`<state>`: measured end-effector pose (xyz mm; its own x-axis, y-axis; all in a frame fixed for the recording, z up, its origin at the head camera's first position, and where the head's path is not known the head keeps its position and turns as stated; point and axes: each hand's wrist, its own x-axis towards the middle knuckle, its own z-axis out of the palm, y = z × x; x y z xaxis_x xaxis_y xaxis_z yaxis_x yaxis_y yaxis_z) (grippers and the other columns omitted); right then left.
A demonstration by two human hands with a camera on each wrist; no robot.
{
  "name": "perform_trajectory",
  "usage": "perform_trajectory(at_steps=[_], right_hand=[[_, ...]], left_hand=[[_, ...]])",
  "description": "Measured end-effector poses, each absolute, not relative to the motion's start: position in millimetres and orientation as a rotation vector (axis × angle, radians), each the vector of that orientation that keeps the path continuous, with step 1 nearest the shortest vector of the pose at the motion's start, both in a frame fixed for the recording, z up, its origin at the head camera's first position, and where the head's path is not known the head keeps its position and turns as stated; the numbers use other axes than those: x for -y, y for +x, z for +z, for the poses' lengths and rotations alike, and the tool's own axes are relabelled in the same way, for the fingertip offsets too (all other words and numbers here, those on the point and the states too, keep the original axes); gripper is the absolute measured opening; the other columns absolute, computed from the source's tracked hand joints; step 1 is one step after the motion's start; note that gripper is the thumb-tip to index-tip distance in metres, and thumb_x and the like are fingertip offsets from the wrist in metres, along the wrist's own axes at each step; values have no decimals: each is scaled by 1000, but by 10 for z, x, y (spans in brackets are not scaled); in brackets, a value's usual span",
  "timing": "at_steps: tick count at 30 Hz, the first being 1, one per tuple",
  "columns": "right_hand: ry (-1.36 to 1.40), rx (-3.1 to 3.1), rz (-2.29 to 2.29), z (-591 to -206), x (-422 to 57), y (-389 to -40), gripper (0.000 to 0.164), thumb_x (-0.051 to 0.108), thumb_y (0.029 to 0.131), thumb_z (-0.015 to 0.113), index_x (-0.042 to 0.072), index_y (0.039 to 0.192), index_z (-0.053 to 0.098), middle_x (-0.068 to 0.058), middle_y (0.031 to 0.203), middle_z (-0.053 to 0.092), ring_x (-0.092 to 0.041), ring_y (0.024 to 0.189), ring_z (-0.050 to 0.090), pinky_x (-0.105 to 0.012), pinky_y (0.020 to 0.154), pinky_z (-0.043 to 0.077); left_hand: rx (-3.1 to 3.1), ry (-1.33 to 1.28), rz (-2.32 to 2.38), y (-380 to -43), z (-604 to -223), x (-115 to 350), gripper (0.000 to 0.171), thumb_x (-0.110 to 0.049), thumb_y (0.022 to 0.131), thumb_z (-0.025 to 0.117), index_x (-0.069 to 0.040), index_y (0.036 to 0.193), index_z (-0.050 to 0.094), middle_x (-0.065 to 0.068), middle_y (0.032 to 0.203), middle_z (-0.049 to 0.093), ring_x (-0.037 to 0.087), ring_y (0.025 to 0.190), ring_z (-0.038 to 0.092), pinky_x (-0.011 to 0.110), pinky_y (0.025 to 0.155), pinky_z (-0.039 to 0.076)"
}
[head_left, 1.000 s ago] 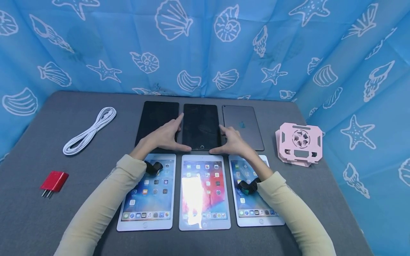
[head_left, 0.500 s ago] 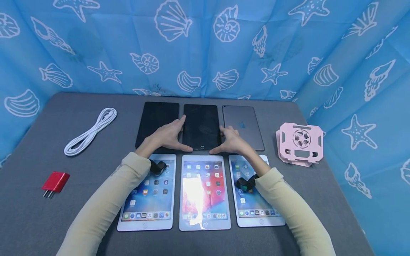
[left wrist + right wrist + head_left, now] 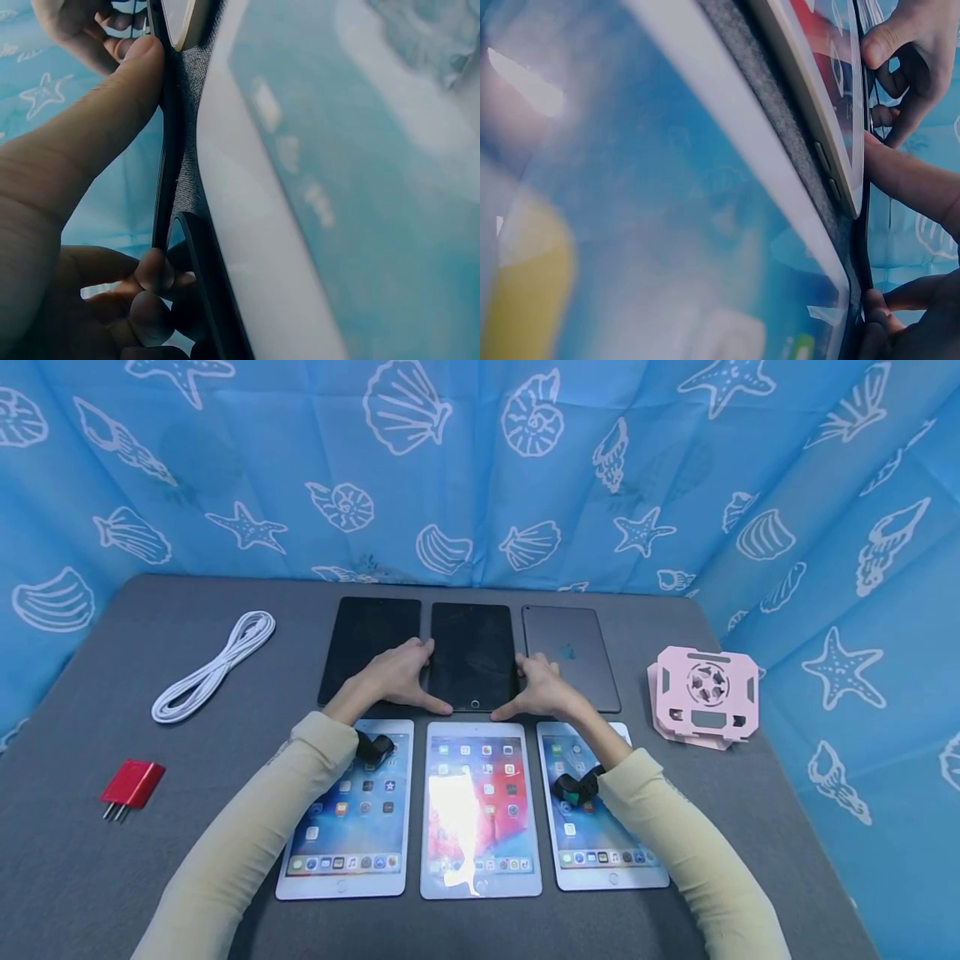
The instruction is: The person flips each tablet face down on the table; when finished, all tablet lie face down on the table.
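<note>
In the head view, a black tablet (image 3: 472,656) with a dark screen lies face up in the middle of the back row. My left hand (image 3: 397,675) grips its lower left corner, thumb at the bottom edge and fingers along the left side. The lower right corner is held the same way by my right hand (image 3: 543,687). Both wrist views show the tablet's thin black edge (image 3: 171,135) between thumb and fingertips. Beside it lie another black tablet (image 3: 372,631), face up under my left hand, and a grey tablet (image 3: 573,647), back up by my right fingers.
Three white tablets with lit screens lie in front: a left one (image 3: 341,887), a middle one (image 3: 480,885) and a right one (image 3: 611,878). A white cable (image 3: 213,668) and red plug adapter (image 3: 132,783) are left, a pink folding stand (image 3: 705,693) right. A blue curtain (image 3: 480,485) hangs behind.
My left fingers have slid slightly down the black tablet's left side, toward me, and bent more. The right hand stays at its corner. The tablets keep their places.
</note>
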<state>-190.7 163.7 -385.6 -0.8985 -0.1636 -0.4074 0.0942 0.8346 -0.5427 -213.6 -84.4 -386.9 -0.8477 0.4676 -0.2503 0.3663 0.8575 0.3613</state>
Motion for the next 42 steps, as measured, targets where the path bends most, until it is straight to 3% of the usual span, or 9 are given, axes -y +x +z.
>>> perform_trajectory(at_steps=[7, 16, 23, 26, 30, 37, 42], right_hand=[[-17, -2552, -858, -3859, -1639, -1913, 119, 25, 76, 92, 5, 164, 14, -19, 155, 32, -37, 134, 25, -57, 119, 31], [29, -2507, -974, -3904, -1674, -1906, 119, 18, 75, 92, 9, 165, 14, -20, 164, 16, -38, 135, 19, -61, 120, 27], [35, -2471, -1073, -3919, -1704, -1901, 119, 16, 74, 91, 13, 165, 15, -19, 166, 11, -41, 142, 14, -65, 120, 24], [-20, -2431, -1195, -3923, -1724, -1905, 116, 12, 75, 90, 14, 165, 17, -20, 163, 21, -40, 142, 22, -62, 120, 29], [-121, -2348, -1373, -3925, -1747, -1901, 113, 4, 76, 87, 15, 165, 17, -20, 154, 40, -38, 133, 42, -57, 115, 39], [-155, -2252, -1521, -3891, -1760, -1859, 116, -4, 77, 82, 15, 166, 9, -19, 154, 42, -43, 131, 56, -59, 111, 44], [-216, -2237, -1585, -3863, -1764, -1842, 114, -9, 78, 79, 13, 165, 10, -20, 149, 45, -42, 125, 62, -46, 99, 56]], left_hand=[[-2707, 626, 438, -2147, -3854, 834, 123, -59, 76, 84, 6, 159, 23, 24, 149, 48, 32, 126, 57, 47, 108, 50], [-2663, 633, 499, -2158, -3864, 829, 120, -52, 77, 87, 8, 159, 22, 27, 151, 46, 36, 135, 51, 47, 115, 43], [-2658, 628, 509, -2161, -3853, 833, 119, -51, 77, 87, 8, 158, 23, 28, 152, 44, 36, 136, 50, 48, 116, 42], [-2655, 624, 508, -2161, -3840, 831, 119, -50, 78, 87, 8, 158, 22, 29, 153, 43, 36, 135, 51, 48, 117, 42], [-2647, 610, 511, -2163, -3836, 829, 119, -49, 78, 87, 8, 159, 22, 28, 152, 44, 35, 133, 52, 48, 117, 42], [-2653, 602, 516, -2162, -3835, 808, 118, -52, 78, 86, 7, 159, 23, 27, 147, 51, 35, 132, 54, 48, 115, 44], [-2649, 583, 534, -2163, -3827, 803, 117, -51, 78, 87, 6, 159, 25, 25, 146, 53, 35, 131, 54, 47, 115, 44]])
